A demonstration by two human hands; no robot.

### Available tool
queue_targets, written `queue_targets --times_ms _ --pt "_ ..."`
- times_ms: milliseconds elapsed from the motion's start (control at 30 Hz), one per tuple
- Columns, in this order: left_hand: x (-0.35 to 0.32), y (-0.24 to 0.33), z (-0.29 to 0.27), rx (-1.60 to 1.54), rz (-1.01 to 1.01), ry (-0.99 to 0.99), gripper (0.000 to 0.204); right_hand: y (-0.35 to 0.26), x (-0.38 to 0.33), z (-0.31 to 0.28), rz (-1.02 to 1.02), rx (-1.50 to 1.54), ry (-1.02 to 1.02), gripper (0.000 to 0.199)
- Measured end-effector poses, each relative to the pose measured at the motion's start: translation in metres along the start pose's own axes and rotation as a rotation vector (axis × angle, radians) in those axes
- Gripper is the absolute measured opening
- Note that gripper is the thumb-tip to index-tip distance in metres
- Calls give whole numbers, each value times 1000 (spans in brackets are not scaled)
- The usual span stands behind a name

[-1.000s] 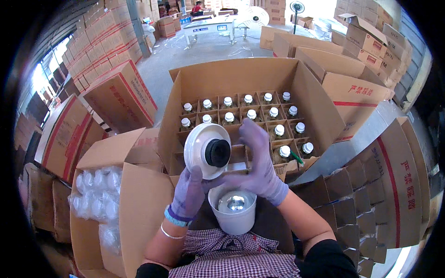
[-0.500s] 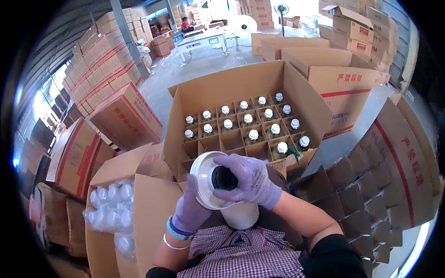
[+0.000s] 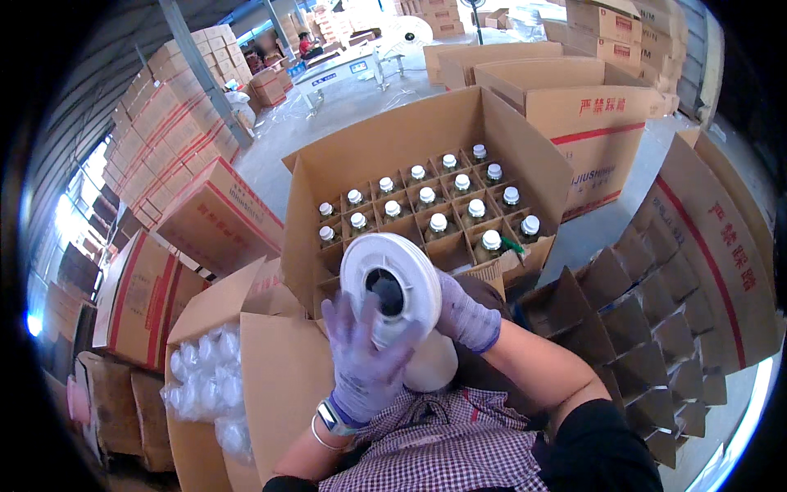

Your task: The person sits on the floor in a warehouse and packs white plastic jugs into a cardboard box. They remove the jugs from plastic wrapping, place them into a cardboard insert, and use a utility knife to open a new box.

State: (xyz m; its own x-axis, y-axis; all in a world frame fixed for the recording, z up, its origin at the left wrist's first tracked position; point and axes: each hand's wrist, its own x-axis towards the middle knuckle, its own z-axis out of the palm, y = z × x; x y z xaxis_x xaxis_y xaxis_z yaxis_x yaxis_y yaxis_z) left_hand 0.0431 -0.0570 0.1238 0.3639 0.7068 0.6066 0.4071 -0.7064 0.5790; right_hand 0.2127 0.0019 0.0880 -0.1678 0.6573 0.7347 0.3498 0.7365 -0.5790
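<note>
Above my lap is a white round plastic piece (image 3: pixel 416 266) with a ribbed rim and a dark round centre; its exact kind I cannot tell. My right hand (image 3: pixel 469 312), in a pale purple glove, grips its right side, the fingertips hidden behind it. My left hand (image 3: pixel 365 377), gloved too, lies against its lower left face with fingers spread. Below the piece shows a white rounded cylinder (image 3: pixel 432 363), partly covered. Just beyond my hands stands an open carton (image 3: pixel 385 135) with cardboard dividers, holding several bottles (image 3: pixel 438 223) with white caps.
To the left, an open carton (image 3: pixel 279 361) holds clear plastic-wrapped pieces (image 3: pixel 205 369). On the right lies a carton (image 3: pixel 713 254) beside empty cardboard dividers (image 3: pixel 623 344). More open cartons (image 3: pixel 590 115) stand behind. Stacked cartons (image 3: pixel 176 107), a table (image 3: pixel 336 74) and a person (image 3: pixel 309 47) are farther back.
The white round piece has tilted, its ribbed rim and dark centre now facing up at me. My right hand has moved from its opening to its right side; my left fingers have spread over its front.
</note>
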Motion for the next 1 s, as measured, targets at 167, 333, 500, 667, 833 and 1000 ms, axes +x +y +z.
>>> queue_targets --times_ms 167,333,500,667,833,1000 --pt "-10 -9 -10 -787 -583 -38 80 -31 3 -7 71 -41 -77 56" --pt "-7 -22 2 467 323 -110 50 27 -13 11 408 692 -337 42" --pt "-27 -56 -3 -44 -19 -89 49 29 -21 -35 431 -334 6 31" --pt "-22 -92 2 -10 58 -329 47 59 -66 -23 276 320 -313 39" --pt "-7 -153 28 -345 -107 -227 50 101 -68 8 387 566 -129 29" --pt "3 -184 36 -583 -250 -236 56 107 -57 15 474 511 -145 35"
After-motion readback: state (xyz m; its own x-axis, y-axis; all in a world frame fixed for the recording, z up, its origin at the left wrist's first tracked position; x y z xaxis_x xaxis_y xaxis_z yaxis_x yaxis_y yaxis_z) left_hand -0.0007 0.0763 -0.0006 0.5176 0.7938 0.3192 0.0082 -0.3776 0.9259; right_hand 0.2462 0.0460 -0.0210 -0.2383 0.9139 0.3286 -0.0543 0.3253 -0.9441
